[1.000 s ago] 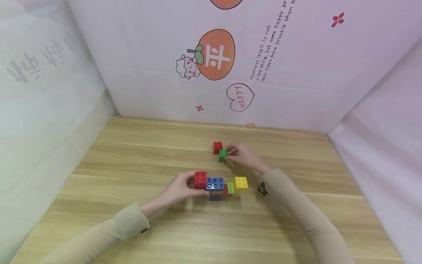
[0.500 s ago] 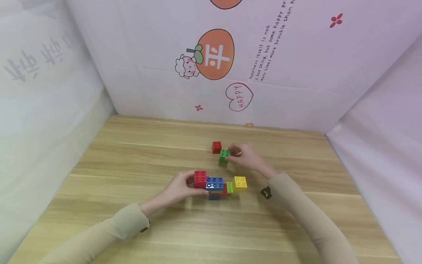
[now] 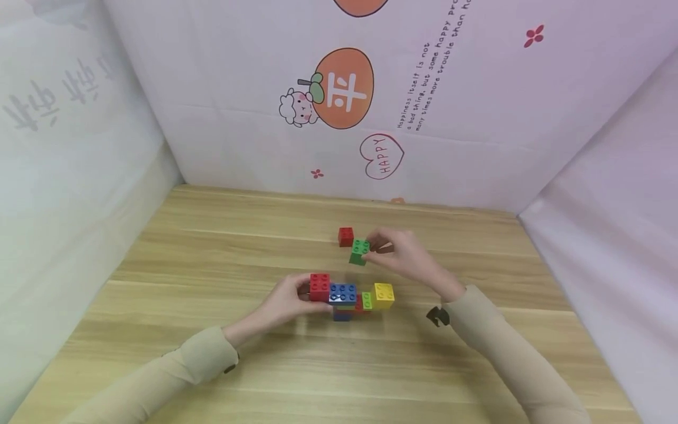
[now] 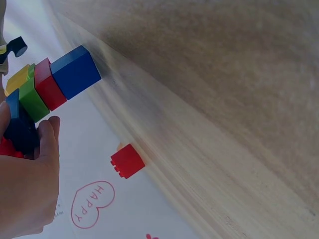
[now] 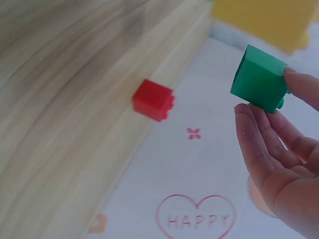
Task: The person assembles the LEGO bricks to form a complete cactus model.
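Observation:
My left hand [image 3: 286, 303] grips the left end of a joined stack of toy building bricks, at its red brick [image 3: 319, 287] and upper blue brick [image 3: 342, 294]. Below and to the right are a light green brick [image 3: 366, 301], a yellow brick [image 3: 384, 296] and a lower blue brick [image 4: 76, 72]. Thumb and fingertips of my right hand [image 3: 408, 254] pinch a green brick [image 3: 359, 252], held tilted above the table behind the stack. In the right wrist view, the hollow underside of this green brick [image 5: 259, 79] partly shows.
A loose red brick [image 3: 346, 237] stands on the wooden table [image 3: 238, 247], behind and left of the green one. White printed cloth [image 3: 233, 118] rises along the table's back edge and both sides.
The right hand has raised the green brick off the table and tilted it, moving it slightly away from the loose red brick. The left hand stays on the stack, which looks unmoved.

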A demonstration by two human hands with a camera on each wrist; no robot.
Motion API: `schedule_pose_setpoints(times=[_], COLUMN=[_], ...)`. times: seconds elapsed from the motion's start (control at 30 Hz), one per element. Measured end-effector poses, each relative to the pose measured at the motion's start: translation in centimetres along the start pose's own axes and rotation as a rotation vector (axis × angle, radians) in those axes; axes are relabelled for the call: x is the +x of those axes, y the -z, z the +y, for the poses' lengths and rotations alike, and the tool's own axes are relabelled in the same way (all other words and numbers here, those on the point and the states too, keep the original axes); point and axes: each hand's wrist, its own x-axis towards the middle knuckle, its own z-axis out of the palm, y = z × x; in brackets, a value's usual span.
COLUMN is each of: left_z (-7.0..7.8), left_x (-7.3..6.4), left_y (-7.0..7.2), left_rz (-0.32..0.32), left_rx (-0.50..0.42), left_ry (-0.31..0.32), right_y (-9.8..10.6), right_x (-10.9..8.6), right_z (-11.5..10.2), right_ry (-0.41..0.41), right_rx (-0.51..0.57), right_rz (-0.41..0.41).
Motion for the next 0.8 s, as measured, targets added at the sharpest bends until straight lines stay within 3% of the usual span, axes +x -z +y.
schedule_pose_setpoints(times=[0.27,0.8], left_z=[0.1,0.4], left_x=[-0.1,-0.2], left_y=[0.0,0.0], left_rz=[-0.009,-0.007], left_rx=[-0.008,-0.021], left_ry=[-0.009,-0.011], right_y=[0.4,-0.1], right_x=[-1.6,-3.4], right_z=[-2.5,-4.3], right_ry=[0.132,0.197], right_rx=[0.001,0.008], right_rz=[-0.006,-0.088])
